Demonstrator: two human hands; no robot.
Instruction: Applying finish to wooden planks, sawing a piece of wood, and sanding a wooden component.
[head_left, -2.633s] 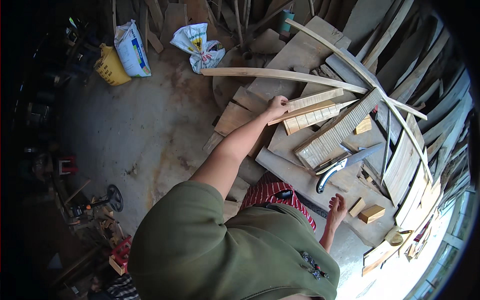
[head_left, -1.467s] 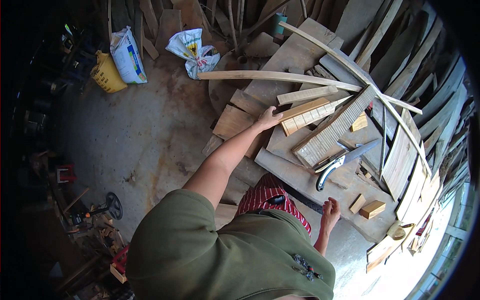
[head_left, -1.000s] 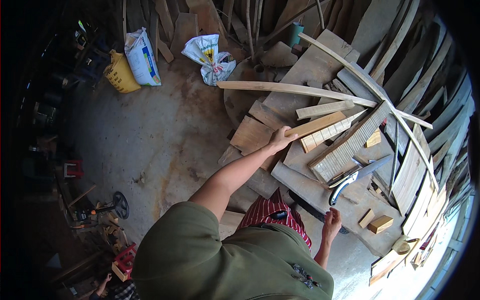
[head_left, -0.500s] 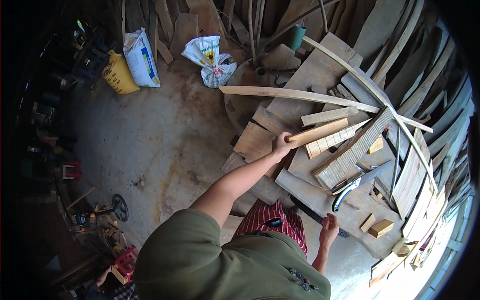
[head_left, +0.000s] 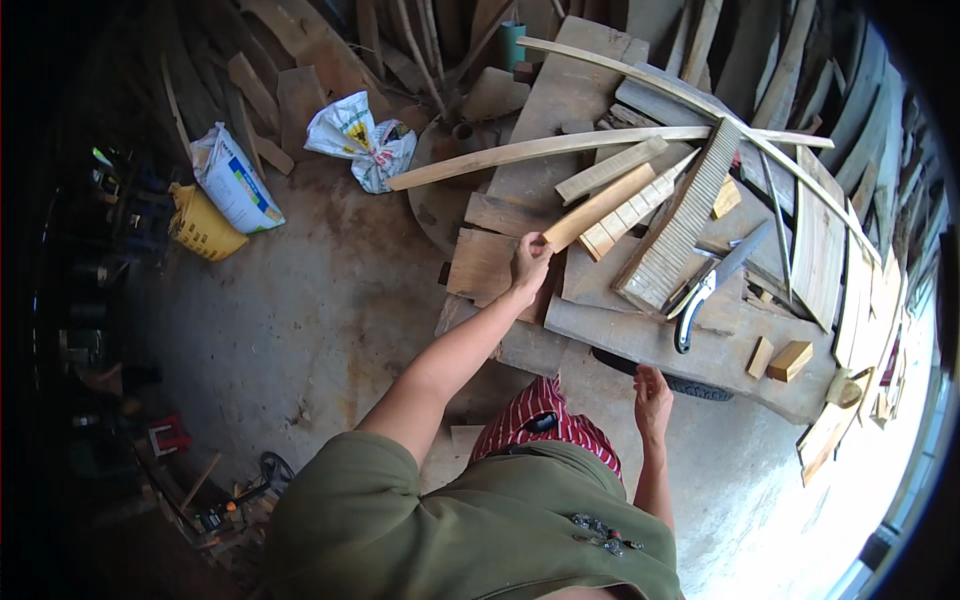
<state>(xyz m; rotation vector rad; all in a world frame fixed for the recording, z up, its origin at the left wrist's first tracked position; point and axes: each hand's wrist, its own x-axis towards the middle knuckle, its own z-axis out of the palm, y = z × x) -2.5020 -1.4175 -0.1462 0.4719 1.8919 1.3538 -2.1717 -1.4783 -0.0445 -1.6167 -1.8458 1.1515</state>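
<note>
The room is widest in its concrete floor (head_left: 310, 310), stained brown, which spreads around nine o'clock from the middle of the view. The surface (head_left: 640, 335), made of worn wooden slabs, takes the area from twelve to four o'clock. Beyond it, many rough boards (head_left: 870, 120) lean closely together, from twelve to three o'clock. Two long pale strips, one lower (head_left: 560, 145) and one upper (head_left: 640, 75), cross above the surface at two o'clock. On the floor, a white sack (head_left: 236, 180) stands at ten o'clock, beside a yellow sack (head_left: 205, 222); a tied white bag (head_left: 365, 145) is at eleven. A ridged plank (head_left: 680, 215) lies slanted at two o'clock, and the saw (head_left: 740, 250) lies at three with its blade out.

The brown wooden piece (head_left: 605, 205) is at two o'clock on the surface, between a pale piece (head_left: 612, 170) and a notched piece (head_left: 640, 208). The left hand (head_left: 530, 262), at one o'clock, pinches its near end. The right hand (head_left: 652, 398), at four o'clock, hangs beside the surface edge, fingers loosely bent, grasping nothing. Smallest are two wooden blocks, one larger (head_left: 790, 360) and one thinner (head_left: 760, 357), lying near each other just past three o'clock.
</note>
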